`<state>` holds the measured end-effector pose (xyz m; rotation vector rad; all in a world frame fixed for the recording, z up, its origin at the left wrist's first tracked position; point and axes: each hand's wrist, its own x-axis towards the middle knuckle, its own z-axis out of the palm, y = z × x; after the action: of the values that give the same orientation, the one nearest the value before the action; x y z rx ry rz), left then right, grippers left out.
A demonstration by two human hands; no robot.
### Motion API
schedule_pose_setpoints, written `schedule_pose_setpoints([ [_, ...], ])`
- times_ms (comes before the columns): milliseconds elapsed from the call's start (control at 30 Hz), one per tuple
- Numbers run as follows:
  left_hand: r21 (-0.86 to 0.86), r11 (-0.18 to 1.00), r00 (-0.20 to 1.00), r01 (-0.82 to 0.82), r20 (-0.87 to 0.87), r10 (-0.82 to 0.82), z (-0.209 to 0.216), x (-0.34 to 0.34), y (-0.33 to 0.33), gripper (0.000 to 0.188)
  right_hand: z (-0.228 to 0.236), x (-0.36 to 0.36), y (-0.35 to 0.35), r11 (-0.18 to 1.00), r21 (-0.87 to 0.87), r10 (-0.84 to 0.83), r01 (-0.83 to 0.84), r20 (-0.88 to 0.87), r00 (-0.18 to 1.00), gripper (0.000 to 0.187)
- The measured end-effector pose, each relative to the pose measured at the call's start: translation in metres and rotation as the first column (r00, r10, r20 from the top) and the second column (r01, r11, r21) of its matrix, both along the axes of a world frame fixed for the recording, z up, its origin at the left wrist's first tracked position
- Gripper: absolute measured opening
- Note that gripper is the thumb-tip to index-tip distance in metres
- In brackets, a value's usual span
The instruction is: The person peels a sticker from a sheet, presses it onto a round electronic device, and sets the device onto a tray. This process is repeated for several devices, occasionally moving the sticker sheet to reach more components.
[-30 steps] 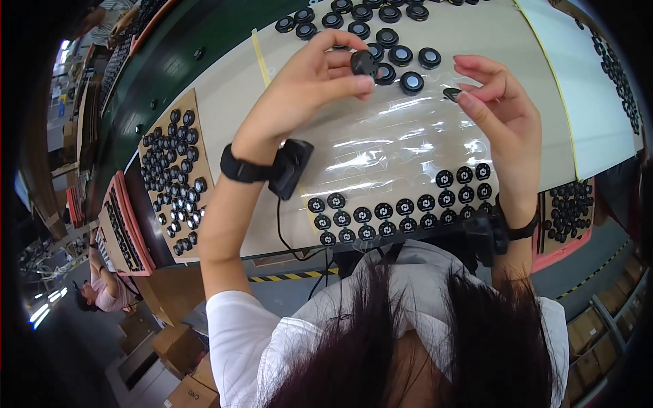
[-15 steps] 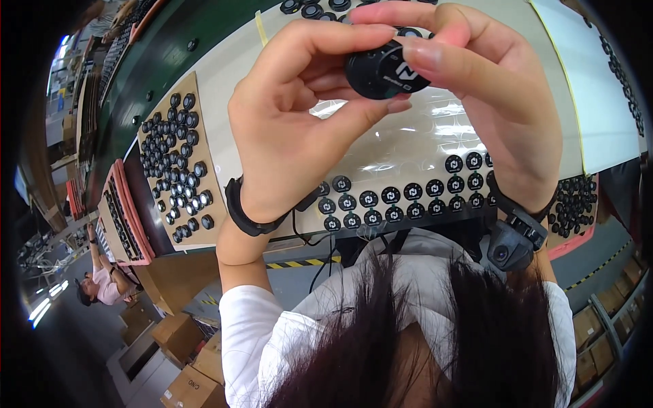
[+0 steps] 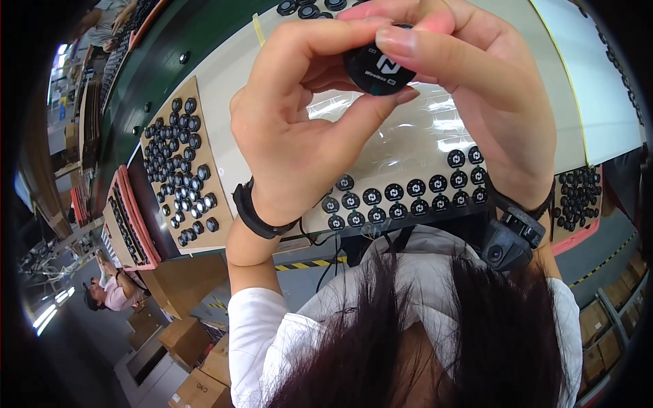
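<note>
A round black device (image 3: 373, 73) with a white emblem on its face is held up between my two hands, at the top middle. My left hand (image 3: 292, 119) grips its left side, the thumb along the lower rim and the index finger along the top. From the other side my right hand (image 3: 493, 88) grips it too, its thumb pressed on the upper right of the face. The device's back and the fingers behind it are hidden. Below, a clear film sheet (image 3: 388, 146) carries rows of round black labels (image 3: 416, 188) with the same white emblem.
At left, a brown board (image 3: 218, 180) bears many small black round parts (image 3: 182, 162). More black parts (image 3: 578, 197) are at right above a pink tray edge. Further round devices (image 3: 308, 11) stand beyond my hands. A person (image 3: 112, 289) is at far left, near cardboard boxes (image 3: 197, 387).
The device has turned so its emblem faces me more squarely, and it has shifted slightly left. My right thumb has moved left and up with it. Both hands keep their hold.
</note>
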<state>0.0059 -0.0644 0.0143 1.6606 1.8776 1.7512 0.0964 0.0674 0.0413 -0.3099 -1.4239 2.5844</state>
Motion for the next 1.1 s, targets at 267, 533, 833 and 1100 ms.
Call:
schedule_pose_setpoints([
  [267, -0.006, 0.997, 0.994, -0.073, -0.082, 0.072, 0.003, 0.005, -0.001, 0.046, -0.01, -0.007, -0.002, 0.998, -0.059, 0.013, -0.015, -0.027, 1.0, 0.011],
  [533, -0.044, 0.96, 0.954, -0.275, -0.135, 0.267, 0.009, 0.015, -0.001, 0.046, -0.041, -0.027, 0.003, 0.936, 0.295, 0.138, 0.191, -0.809, 0.572, 0.009],
  [833, -0.05, 0.962, 0.96, -0.268, 0.068, 0.271, 0.01, 0.015, -0.002, 0.043, 0.001, -0.002, -0.003, 0.999, -0.032, -0.015, 0.015, 0.019, 1.0, 0.012],
  [1100, -0.061, 0.967, 0.969, -0.247, -0.034, 0.245, 0.012, 0.017, 0.0, 0.042, 0.001, -0.002, -0.004, 0.999, -0.034, -0.006, 0.008, 0.055, 0.998, 0.011],
])
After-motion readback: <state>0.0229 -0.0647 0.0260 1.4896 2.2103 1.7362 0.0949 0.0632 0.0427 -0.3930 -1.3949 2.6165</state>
